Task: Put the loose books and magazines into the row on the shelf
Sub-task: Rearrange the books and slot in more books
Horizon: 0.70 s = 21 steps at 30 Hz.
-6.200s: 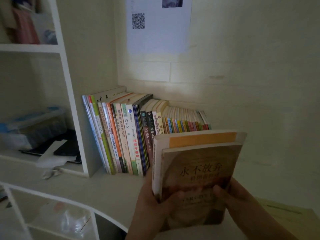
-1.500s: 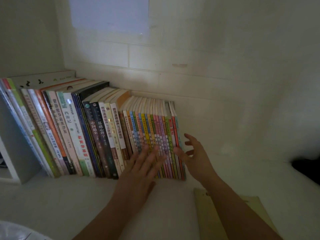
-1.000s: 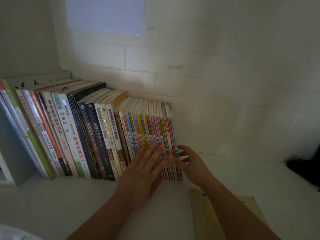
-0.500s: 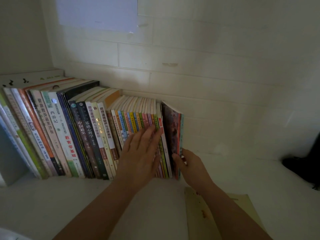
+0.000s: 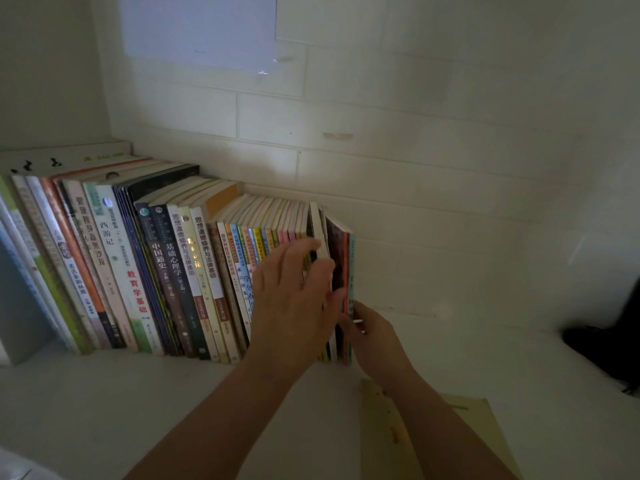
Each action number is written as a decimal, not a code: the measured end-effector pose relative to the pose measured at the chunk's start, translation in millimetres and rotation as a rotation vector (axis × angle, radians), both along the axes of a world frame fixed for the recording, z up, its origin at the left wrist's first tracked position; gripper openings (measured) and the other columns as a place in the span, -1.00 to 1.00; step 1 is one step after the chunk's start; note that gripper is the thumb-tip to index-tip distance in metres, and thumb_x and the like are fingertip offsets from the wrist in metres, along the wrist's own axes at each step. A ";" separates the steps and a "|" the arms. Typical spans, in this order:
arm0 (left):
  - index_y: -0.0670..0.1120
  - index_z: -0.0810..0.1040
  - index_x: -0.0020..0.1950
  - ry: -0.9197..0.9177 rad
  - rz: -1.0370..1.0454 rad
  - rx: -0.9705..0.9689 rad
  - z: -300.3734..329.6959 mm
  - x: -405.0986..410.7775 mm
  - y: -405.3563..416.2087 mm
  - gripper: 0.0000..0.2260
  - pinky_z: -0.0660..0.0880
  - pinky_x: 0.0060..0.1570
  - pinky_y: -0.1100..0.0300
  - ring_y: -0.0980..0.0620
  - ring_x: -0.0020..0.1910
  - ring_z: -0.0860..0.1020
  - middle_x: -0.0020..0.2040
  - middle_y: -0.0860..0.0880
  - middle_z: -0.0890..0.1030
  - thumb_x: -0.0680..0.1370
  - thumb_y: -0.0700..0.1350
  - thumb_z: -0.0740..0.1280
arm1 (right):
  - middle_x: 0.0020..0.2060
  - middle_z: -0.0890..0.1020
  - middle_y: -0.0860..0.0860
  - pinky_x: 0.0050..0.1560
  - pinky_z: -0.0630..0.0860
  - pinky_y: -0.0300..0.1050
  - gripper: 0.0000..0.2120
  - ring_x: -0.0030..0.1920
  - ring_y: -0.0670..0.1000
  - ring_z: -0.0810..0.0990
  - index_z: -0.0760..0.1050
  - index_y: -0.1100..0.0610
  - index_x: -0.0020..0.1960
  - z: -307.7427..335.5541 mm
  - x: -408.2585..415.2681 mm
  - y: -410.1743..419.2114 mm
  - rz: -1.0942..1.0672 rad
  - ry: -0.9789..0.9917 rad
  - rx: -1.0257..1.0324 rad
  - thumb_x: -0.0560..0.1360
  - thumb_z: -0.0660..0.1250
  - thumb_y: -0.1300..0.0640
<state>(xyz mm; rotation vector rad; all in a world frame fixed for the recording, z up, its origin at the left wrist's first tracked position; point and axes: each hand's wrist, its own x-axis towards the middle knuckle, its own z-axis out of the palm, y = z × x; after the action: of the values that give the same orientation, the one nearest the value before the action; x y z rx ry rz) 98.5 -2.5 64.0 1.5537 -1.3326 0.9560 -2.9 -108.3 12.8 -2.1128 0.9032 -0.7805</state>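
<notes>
Parting the thin booklets at the right end of the row

Just right of frame centre, the left hand is pressing flat, straight fingers on the row of books, while the right hand is pinching the end booklets at their lower edge; they look light and floppy, best held near the spine. A loose yellowish magazine is lying at lower right.

2 bare forearms, no sleeves/watch/rings seen; left hand, right hand.
</notes>
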 end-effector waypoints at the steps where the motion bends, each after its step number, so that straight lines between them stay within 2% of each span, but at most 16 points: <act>1: -0.06 0.35 0.02 0.098 -0.104 -0.029 -4.7 -7.0 5.2 -0.71 0.38 0.15 0.21 -0.05 0.23 0.32 0.22 -0.07 0.32 0.40 -0.04 0.38 | 0.08 0.60 0.02 -0.23 0.47 -0.41 -0.65 -0.05 -0.05 0.57 0.43 0.06 0.32 0.2 0.2 1.0 0.011 -0.011 0.009 0.58 0.15 -0.01; 3: 0.00 0.28 0.08 0.388 -0.297 -0.046 -12.7 -18.6 13.4 -0.61 0.42 0.12 0.38 0.07 0.28 0.33 0.26 0.01 0.31 0.39 -0.09 0.41 | 0.07 0.56 0.05 -0.10 0.56 -0.19 -0.62 -0.07 0.01 0.59 0.40 0.00 0.35 -3.4 3.4 1.6 -0.002 -0.010 0.010 0.56 0.16 -0.07; 5: 0.14 0.21 0.21 0.752 -0.392 -0.051 -20.2 -24.2 16.7 -0.47 0.55 0.04 0.22 0.18 0.20 0.43 0.26 0.18 0.34 0.40 -0.12 0.43 | 0.07 0.48 0.05 0.02 0.55 -0.04 -0.55 -0.06 0.04 0.58 0.30 -0.09 0.40 -8.7 5.8 5.4 -0.027 0.016 0.027 0.54 0.15 -0.15; 6: 0.19 0.20 0.25 0.898 -0.409 -0.030 -25.5 -24.5 17.7 -0.45 0.59 -0.07 0.14 0.27 0.08 0.50 0.20 0.23 0.39 0.42 -0.12 0.42 | 0.08 0.45 0.03 0.06 0.54 -0.04 -0.52 -0.03 0.04 0.57 0.25 -0.11 0.43 -11.4 5.5 7.7 -0.033 0.030 0.039 0.53 0.15 -0.17; 7: 0.17 0.27 0.26 0.961 -0.393 0.021 -29.0 -25.5 19.5 -0.52 0.61 -0.18 0.10 0.30 -0.07 0.54 0.09 0.22 0.48 0.43 -0.08 0.40 | 0.11 0.43 0.03 0.09 0.52 -0.06 -0.50 0.03 0.03 0.56 0.20 -0.12 0.45 -12.4 3.6 10.9 -0.021 0.031 0.062 0.54 0.14 -0.17; 8: 0.08 0.43 0.18 0.953 -0.354 0.070 -32.3 -26.2 22.1 -0.67 0.60 -0.28 0.04 0.24 -0.22 0.57 -0.10 0.14 0.57 0.44 -0.02 0.37 | 0.14 0.42 0.02 0.10 0.51 -0.11 -0.50 0.07 0.00 0.55 0.18 -0.13 0.46 -12.2 0.0 14.1 0.002 0.025 0.105 0.54 0.13 -0.17; 9: 0.01 0.54 -0.02 0.973 -0.314 0.085 -34.2 -26.1 26.4 -0.85 0.58 -0.34 -0.03 0.14 -0.33 0.59 -0.26 0.04 0.61 0.45 0.00 0.35 | 0.17 0.42 0.00 0.08 0.51 -0.19 -0.52 0.08 -0.04 0.55 0.17 -0.14 0.45 -10.6 -3.6 17.4 0.043 -0.008 0.161 0.55 0.13 -0.15; 10: 0.03 0.54 -0.16 1.022 -0.312 0.066 -33.6 -25.9 32.3 -0.98 0.58 -0.36 -0.01 0.08 -0.36 0.60 -0.32 0.01 0.62 0.46 -0.05 0.35 | 0.18 0.44 -0.02 0.03 0.51 -0.29 -0.55 0.07 -0.09 0.55 0.17 -0.14 0.44 -10.3 -7.3 18.8 0.071 -0.026 0.222 0.56 0.12 -0.12; 11: 0.06 0.52 -0.18 1.042 -0.339 -0.005 -31.3 -25.0 39.8 -0.89 0.58 -0.38 0.10 0.09 -0.34 0.62 -0.31 0.06 0.63 0.48 -0.15 0.36 | 0.19 0.46 -0.03 -0.02 0.49 -0.36 -0.58 0.06 -0.13 0.55 0.19 -0.14 0.42 -9.8 -10.0 19.8 0.104 -0.041 0.255 0.57 0.11 -0.11; 13: 0.08 0.55 -0.11 1.053 -0.468 -0.156 -22.0 -18.7 59.3 -0.80 0.53 -0.39 0.34 0.18 -0.27 0.63 -0.25 0.14 0.67 0.50 -0.24 0.33 | 0.22 0.49 -0.03 0.02 0.47 -0.35 -0.56 0.09 -0.10 0.55 0.21 -0.09 0.45 -10.0 -12.1 19.0 0.135 -0.008 0.264 0.58 0.09 -0.11; 15: 0.10 0.59 -0.12 1.079 -0.540 -0.268 -11.4 -10.4 79.3 -0.79 0.54 -0.40 0.32 0.16 -0.31 0.63 -0.24 0.11 0.68 0.53 -0.22 0.30 | 0.09 0.58 -0.06 0.04 0.48 -0.25 -0.60 0.05 -0.03 0.56 0.36 0.04 0.38 -7.6 -11.6 21.9 0.168 -0.039 0.369 0.59 0.13 -0.06; 16: 0.10 0.60 -0.11 1.102 -0.549 -0.303 -9.4 -6.6 85.5 -0.78 0.54 -0.43 0.28 0.12 -0.35 0.63 -0.25 0.07 0.68 0.54 -0.22 0.28 | -0.09 0.65 -0.10 -0.04 0.51 -0.23 -0.71 -0.05 0.00 0.57 0.50 0.10 0.21 -3.8 -12.6 25.7 0.194 -0.081 0.421 0.59 0.17 0.02; 17: 0.09 0.59 -0.10 1.098 -0.556 -0.308 -8.7 -4.6 89.4 -0.80 0.54 -0.46 0.23 0.08 -0.38 0.63 -0.27 0.04 0.68 0.54 -0.21 0.27 | -0.29 0.66 -0.15 -0.15 0.52 -0.24 -0.80 -0.17 0.00 0.57 0.59 0.07 -0.02 0.7 -14.2 30.0 0.223 -0.099 0.420 0.59 0.18 0.11; 18: 0.08 0.58 -0.09 1.065 -0.542 -0.287 -9.3 -3.2 91.3 -0.83 0.54 -0.47 0.20 0.06 -0.40 0.62 -0.28 0.01 0.67 0.53 -0.18 0.28 | -0.40 0.64 -0.16 -0.21 0.50 -0.22 -0.71 -0.25 -0.02 0.56 0.59 -0.04 -0.20 4.6 -15.7 31.8 0.219 -0.117 0.413 0.59 0.17 0.15; 19: 0.09 0.57 -0.09 1.018 -0.519 -0.248 -9.5 -3.2 92.1 -0.87 0.54 -0.47 0.19 0.05 -0.40 0.62 -0.27 0.01 0.67 0.51 -0.12 0.27 | -0.42 0.64 -0.13 -0.21 0.50 -0.16 -0.65 -0.27 -0.02 0.57 0.58 -0.06 -0.29 12.3 -18.2 37.5 0.198 -0.152 0.418 0.59 0.16 0.12; 21: 0.11 0.54 -0.10 0.939 -0.476 -0.179 -8.7 -7.3 88.8 -0.88 0.54 -0.45 0.23 0.12 -0.36 0.62 -0.21 0.08 0.65 0.47 -0.04 0.22 | -0.25 0.69 -0.02 -0.03 0.53 0.02 -0.61 -0.13 0.07 0.63 0.61 -0.03 -0.15 24.0 -22.3 35.9 0.150 -0.249 0.407 0.59 0.07 -0.13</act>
<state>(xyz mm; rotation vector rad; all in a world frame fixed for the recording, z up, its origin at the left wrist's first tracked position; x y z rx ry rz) 91.2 86.2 55.3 1.2015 -0.8238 -0.0006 -25.2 -72.4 36.8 -1.6640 0.6930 -0.6953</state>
